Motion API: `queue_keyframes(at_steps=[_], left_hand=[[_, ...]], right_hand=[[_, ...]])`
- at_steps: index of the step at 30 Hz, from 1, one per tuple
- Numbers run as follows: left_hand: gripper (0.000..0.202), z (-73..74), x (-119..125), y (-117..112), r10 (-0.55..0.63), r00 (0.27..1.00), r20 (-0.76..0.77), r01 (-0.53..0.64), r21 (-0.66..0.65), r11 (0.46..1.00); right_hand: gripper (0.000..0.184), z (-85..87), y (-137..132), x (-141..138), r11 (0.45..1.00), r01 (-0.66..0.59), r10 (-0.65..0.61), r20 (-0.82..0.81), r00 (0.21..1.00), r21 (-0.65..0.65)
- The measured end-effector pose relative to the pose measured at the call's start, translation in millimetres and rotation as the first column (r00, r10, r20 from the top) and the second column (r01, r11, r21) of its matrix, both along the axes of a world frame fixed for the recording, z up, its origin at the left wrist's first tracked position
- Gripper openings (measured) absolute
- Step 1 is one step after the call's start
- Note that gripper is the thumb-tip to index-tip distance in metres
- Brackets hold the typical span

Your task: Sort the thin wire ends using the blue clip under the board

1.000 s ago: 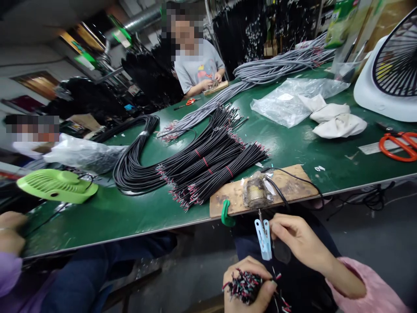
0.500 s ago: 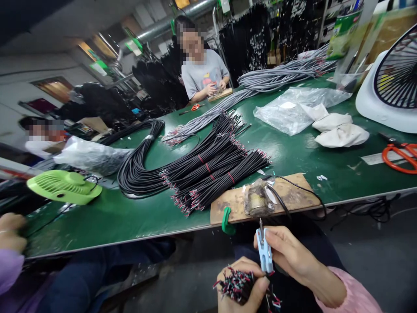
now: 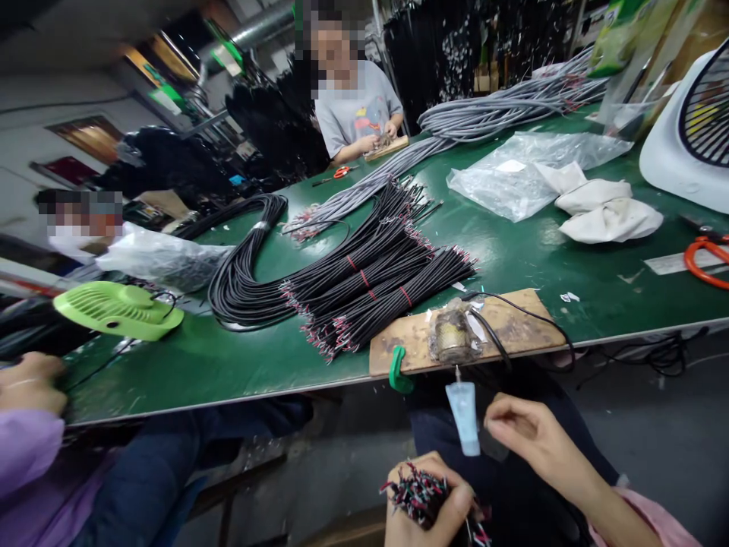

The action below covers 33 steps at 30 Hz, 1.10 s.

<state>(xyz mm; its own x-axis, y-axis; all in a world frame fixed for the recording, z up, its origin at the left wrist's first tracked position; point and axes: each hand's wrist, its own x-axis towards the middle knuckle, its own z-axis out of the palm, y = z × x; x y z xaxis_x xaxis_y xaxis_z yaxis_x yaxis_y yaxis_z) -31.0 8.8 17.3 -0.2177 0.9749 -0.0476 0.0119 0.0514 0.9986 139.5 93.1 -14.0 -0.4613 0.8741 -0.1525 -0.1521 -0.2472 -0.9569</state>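
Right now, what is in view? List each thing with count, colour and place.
black cable bundles: several, black, table centre
grey cables: one long pile, grey, far side
wooden board: one, brown, near edge, green clamp
clip: one, pale blue, hanging below board
plastic bag: one, clear, right
cloth: white, right
scissors: orange, far right
small fan: green, left
co-workers: three, far and left
left hand: grips wire ends
right hand: fingers pinched beside clip

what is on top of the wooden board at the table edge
A tape-wrapped metal spool-like device with a black cable running from it sits on the brown wooden board; the board beneath it is hidden.
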Motion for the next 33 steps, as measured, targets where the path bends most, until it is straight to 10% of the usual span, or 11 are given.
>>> queue_keyframes(at_steps=[7, 18, 33], left_hand=[[0.038, -20.0, 18, -17, 0.223, 0.974, 0.038, -0.204, -0.28, 0.938], [0.036, -24.1, 18, -21, 0.274, 0.958, 0.081, -0.24, -0.291, 0.926], [0.018, -12.8, 22, -7, 0.258, 0.963, 0.072, -0.257, -0.029, 0.966]], right_hand=[[0.013, 30.0, -16, -11, 0.918, -0.107, 0.083, 0.08, 0.993, 0.382], [0.026, 13.9, -28, -8, 0.947, -0.02, -0.001, 0.067, 0.998, 0.319], [0.012, 27.8, -25, 0, 0.833, 0.014, -0.124, 0.163, 0.979, 0.553]])
